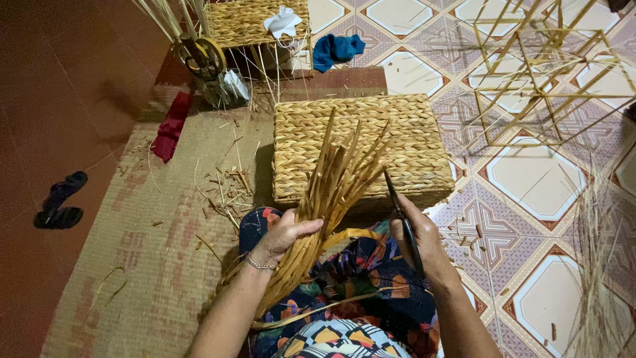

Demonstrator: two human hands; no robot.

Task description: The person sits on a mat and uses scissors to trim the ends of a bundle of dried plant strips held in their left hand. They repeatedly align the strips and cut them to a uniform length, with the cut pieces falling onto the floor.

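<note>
Sitting on the mat (132, 265), the person's left hand (285, 235) is wrapped tight around a bundle of dried straw strips (331, 192) over the lap. Right hand (421, 242) grips black scissors (401, 219), tips touching the bundle's right edge, with a woven basket (397, 132) just beyond.

patterned floor tiles (530, 179) from twelve to five o'clock, woven mat (165, 252) at eight, dark red floor (59, 86) at ten.

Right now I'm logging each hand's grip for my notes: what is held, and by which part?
Left hand grips the bundle of dried reeds around its middle; right hand holds scissors by the handles.
</note>
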